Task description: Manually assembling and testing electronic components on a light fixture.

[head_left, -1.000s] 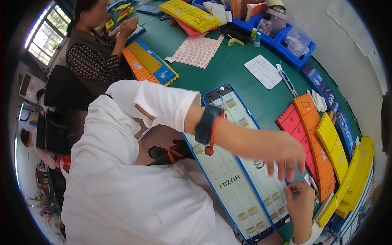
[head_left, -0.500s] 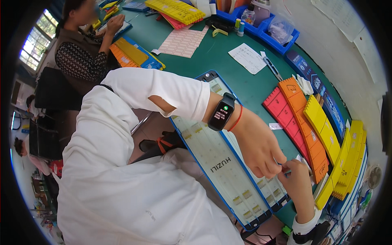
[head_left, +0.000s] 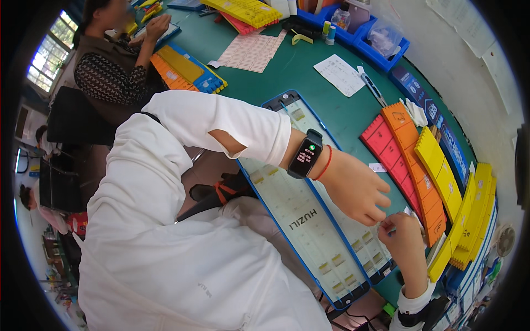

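Hand, left (head_left: 356,190): back turned up, fingers bent and held side by side, tips just beside those of the other hand; whether anything is gripped beneath cannot be told. A dark watch (head_left: 305,157) and a red cord (head_left: 330,161) are worn at its wrist.

Hand, right (head_left: 404,238): thumb and index finger brought together, remaining fingers curled; whether something small is pinched cannot be told.

Case, long, clear-faced, blue-edged, in two panels (head_left: 309,231): laid below and to the left of both hands' fingers, crossed by the left forearm; small yellowish pieces are seen near its ends.

Slip, white (head_left: 377,167): placed just above the left fingers, on the green table (head_left: 301,66).

Boards, notched: red (head_left: 389,160), orange (head_left: 411,165) and yellow (head_left: 439,171), fanned out to the right of the left fingers; further yellow boards (head_left: 477,220) are stacked beyond, right of the right fingers.

Paper, handwritten (head_left: 339,75): laid well above the fingers, beside a slim blue tool (head_left: 372,89).

Tray, blue, compartmented (head_left: 381,51): set farther above the fingers, filled with containers and a clear bag.
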A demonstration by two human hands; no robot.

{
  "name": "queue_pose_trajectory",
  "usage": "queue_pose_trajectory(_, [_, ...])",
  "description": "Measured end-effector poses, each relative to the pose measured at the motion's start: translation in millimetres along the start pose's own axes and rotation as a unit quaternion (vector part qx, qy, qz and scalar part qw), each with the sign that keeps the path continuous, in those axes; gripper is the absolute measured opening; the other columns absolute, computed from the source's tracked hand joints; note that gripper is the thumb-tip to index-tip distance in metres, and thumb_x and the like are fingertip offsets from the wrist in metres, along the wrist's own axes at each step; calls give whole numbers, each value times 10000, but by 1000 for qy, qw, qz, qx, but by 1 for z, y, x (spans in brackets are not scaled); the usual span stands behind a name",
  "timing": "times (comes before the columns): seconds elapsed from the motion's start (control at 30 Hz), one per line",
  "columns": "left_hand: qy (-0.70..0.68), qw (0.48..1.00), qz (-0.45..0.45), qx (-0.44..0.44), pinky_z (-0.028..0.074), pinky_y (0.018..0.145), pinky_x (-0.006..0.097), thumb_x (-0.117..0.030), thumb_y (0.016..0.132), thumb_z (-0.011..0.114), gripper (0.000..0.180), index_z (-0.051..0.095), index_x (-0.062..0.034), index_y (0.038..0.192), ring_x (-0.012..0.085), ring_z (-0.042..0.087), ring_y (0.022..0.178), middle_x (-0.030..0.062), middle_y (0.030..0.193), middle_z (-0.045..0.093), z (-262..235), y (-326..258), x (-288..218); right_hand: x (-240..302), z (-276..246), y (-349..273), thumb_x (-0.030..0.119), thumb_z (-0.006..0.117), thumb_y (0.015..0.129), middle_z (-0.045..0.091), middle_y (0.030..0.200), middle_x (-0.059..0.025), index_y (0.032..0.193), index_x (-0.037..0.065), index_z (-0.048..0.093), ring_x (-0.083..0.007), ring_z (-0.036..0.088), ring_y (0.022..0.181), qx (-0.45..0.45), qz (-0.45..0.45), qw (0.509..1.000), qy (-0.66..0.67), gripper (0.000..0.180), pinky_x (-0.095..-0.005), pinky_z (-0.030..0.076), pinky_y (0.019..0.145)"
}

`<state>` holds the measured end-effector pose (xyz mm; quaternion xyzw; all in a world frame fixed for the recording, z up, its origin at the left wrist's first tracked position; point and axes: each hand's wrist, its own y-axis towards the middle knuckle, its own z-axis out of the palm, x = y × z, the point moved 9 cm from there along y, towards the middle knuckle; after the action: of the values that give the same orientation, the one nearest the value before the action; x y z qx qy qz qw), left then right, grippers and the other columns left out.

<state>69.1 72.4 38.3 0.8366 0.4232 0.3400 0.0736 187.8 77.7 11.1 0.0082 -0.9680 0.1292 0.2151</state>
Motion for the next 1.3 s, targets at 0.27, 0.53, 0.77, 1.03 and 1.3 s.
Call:
queue_pose_trajectory(0.27, [-225,876,-360,231,254,1086,494,-452,772,624,686,452,-80,1322,340,382,1270,120,1343,444,-7,-26,-2,-2,-7,-13,77,685,764,619,880,-162,914,-9,623,-326,608,776,-89,0,990,110,184,-377,481,679])
queue_pose_trajectory(0.53, [-309,802,-455,234,173,1092,559,-607,756,559,804,411,-115,1374,418,240,1351,169,1462,302,-4,-46,-14,-75,-25,-139,92,750,702,516,1183,-146,1286,46,492,-291,527,1080,-118,196,973,23,640,-340,428,905])
queue_pose_trajectory(0.77, [-278,763,-521,263,145,1079,597,-641,707,591,847,440,-115,1353,454,199,1354,202,1479,246,21,-25,-13,-100,-5,-146,84,793,645,469,1167,-130,1287,78,511,-269,503,1014,-211,208,955,-12,701,-331,419,883])
queue_pose_trajectory(1.03, [-307,726,-579,208,117,1050,647,-711,678,552,880,455,-161,1358,495,161,1347,205,1485,235,40,-19,-20,-81,-13,-163,129,781,691,553,1124,-164,1260,-12,444,-294,557,1108,-490,121,798,331,677,-382,432,988])
queue_pose_trajectory(1.3, [-247,713,-598,269,75,979,728,-793,599,520,873,534,-283,1308,551,134,1328,195,1496,231,39,-22,-19,-49,-6,-84,64,513,887,591,943,-182,1084,71,336,-373,620,945,-458,-85,669,578,265,-454,462,894])
